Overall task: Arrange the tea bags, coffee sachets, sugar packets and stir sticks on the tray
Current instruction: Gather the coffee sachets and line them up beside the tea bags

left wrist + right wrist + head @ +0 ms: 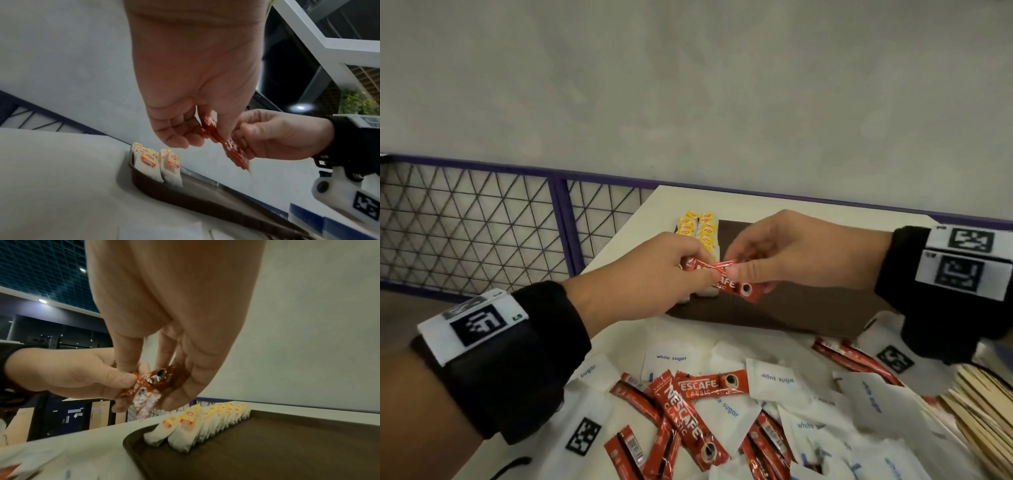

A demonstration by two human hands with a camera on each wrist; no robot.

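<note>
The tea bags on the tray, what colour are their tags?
Yellow with a red logo, on white paper tea bags; clearest in the right wrist view.

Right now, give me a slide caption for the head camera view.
Both hands, left hand and right hand, pinch red coffee sachets above the tray.

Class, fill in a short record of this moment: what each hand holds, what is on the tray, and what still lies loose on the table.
left hand: pinches red coffee sachets
right hand: pinches the same sachets, above the tray
tray: brown; tea bags in two rows along its left edge
table: loose sachets, sugar packets, stir sticks
</note>
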